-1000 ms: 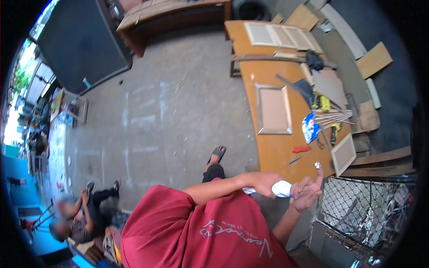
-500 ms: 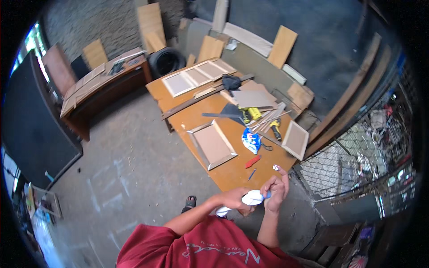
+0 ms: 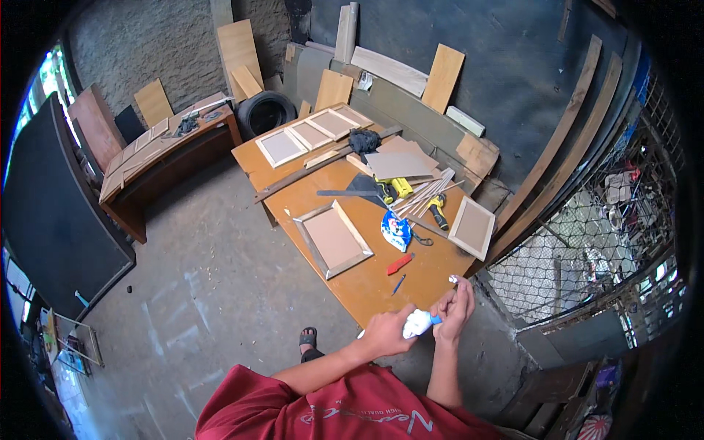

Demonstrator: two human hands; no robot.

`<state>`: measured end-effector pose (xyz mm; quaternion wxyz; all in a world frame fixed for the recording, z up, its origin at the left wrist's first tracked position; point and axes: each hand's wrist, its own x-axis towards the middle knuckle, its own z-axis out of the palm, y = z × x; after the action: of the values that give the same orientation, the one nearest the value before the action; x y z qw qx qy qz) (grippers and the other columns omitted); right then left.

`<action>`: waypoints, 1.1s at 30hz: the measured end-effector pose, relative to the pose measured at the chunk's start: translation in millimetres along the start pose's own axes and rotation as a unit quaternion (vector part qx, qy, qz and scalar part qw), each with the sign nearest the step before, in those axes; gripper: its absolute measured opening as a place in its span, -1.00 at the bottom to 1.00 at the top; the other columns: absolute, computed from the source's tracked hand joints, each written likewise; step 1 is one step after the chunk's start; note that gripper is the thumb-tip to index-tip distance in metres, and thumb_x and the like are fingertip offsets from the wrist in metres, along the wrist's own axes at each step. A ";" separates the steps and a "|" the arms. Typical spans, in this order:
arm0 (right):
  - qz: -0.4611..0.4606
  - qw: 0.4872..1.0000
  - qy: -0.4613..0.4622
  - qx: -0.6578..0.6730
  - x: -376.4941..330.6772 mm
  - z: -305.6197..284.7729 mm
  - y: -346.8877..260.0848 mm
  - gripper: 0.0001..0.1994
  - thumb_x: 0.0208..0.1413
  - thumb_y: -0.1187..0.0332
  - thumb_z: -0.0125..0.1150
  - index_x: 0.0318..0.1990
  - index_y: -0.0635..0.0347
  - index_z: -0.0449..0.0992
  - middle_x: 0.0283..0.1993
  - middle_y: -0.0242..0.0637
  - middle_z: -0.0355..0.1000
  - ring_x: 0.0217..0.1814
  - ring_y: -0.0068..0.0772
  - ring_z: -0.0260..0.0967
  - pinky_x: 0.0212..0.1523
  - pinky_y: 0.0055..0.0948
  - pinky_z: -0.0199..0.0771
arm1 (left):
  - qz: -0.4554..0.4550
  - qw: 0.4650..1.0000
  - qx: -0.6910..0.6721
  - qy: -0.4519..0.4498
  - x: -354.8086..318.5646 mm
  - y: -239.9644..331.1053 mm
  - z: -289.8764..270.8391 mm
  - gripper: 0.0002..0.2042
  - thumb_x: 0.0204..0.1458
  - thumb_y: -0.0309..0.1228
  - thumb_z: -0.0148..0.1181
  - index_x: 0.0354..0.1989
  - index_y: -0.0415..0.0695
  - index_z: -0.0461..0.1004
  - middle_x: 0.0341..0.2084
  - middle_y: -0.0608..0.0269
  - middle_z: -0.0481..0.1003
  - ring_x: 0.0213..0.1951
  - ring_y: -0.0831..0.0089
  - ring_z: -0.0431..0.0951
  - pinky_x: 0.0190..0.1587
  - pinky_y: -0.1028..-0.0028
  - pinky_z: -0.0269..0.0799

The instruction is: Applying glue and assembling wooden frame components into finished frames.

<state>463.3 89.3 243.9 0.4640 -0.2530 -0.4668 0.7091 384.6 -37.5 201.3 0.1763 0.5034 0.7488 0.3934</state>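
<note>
At the near edge of the worktop (image 3: 367,290), the left hand (image 3: 385,334) is closed around a white bottle (image 3: 416,323). Its long axis points right toward the right hand (image 3: 455,312), whose fingers pinch the blue tip, touching it

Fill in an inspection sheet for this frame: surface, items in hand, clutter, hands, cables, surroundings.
Surface: orange-brown worktable, crowded at the far end, barer at the near corner.
Job's things: white squeeze bottle with a blue tip, held between both hands just off the near corner.
Clutter: framed wooden panel, smaller framed panel, blue-and-white bag, red cutter, blue pen, yellow power tool, bundle of thin sticks.
Grippers: left hand grips the bottle's body; right hand is at its tip.
Cables: nothing seen.
Surroundings: concrete floor, tyre, wire mesh fence, boards leaning on the wall.
</note>
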 end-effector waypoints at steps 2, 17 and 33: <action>-0.003 0.999 -0.035 0.014 3.3 -8.3 5.9 -0.66 0.33 0.09 -0.14 -0.07 0.19 0.38 -0.69 -0.44 0.12 -0.78 -0.65 -0.05 -0.73 -0.56 0.12 | -0.008 1.000 0.002 -0.005 1.4 5.0 -3.0 -0.52 -0.19 -0.23 0.26 -0.06 -0.08 0.33 -0.45 -0.15 0.54 -0.35 -0.14 0.55 -0.29 0.00 0.46; -0.088 0.967 -0.226 0.077 38.3 -27.0 -7.3 -0.36 0.19 -0.14 0.07 0.12 0.31 0.24 -0.56 -0.37 0.26 -0.73 -0.63 0.04 -0.69 -0.60 0.17 | 0.036 0.999 -0.017 -0.036 25.9 25.7 -4.9 -0.60 -0.12 -0.18 0.30 -0.15 -0.06 0.35 -0.44 -0.11 0.55 -0.36 -0.14 0.55 -0.29 0.02 0.45; -0.212 0.860 -0.256 -0.388 35.9 -7.7 -41.9 -0.33 0.12 0.46 0.19 0.36 0.22 0.02 -0.42 -0.23 0.43 -0.38 -0.23 0.48 -0.39 -0.31 0.45 | -0.029 0.997 0.025 0.063 18.4 41.5 -5.7 -0.51 -0.23 -0.20 0.35 -0.13 -0.16 0.36 -0.47 -0.14 0.55 -0.36 -0.13 0.57 -0.26 0.06 0.50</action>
<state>471.2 130.2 280.7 0.3312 -0.1169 -0.8487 0.3953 398.5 -15.8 239.2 0.1276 0.4601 0.7825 0.3997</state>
